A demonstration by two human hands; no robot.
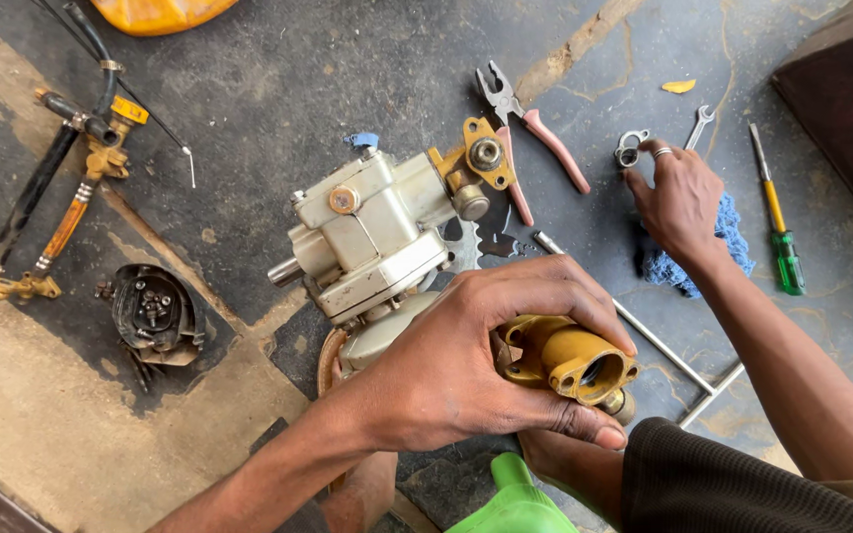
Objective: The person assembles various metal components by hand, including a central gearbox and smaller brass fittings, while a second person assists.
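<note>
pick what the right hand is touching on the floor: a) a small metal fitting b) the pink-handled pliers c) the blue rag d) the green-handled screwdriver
a: the right hand has its fingertips on the small metal fitting, while the green-handled screwdriver and pink-handled pliers lie apart from it and the blue rag sits under the wrist.

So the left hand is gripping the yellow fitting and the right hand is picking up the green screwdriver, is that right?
Not quite. In the head view the right hand is not on the green screwdriver, which lies untouched to its right; its fingers pinch a small metal ring part. The left hand does grip the yellow fitting.
</note>
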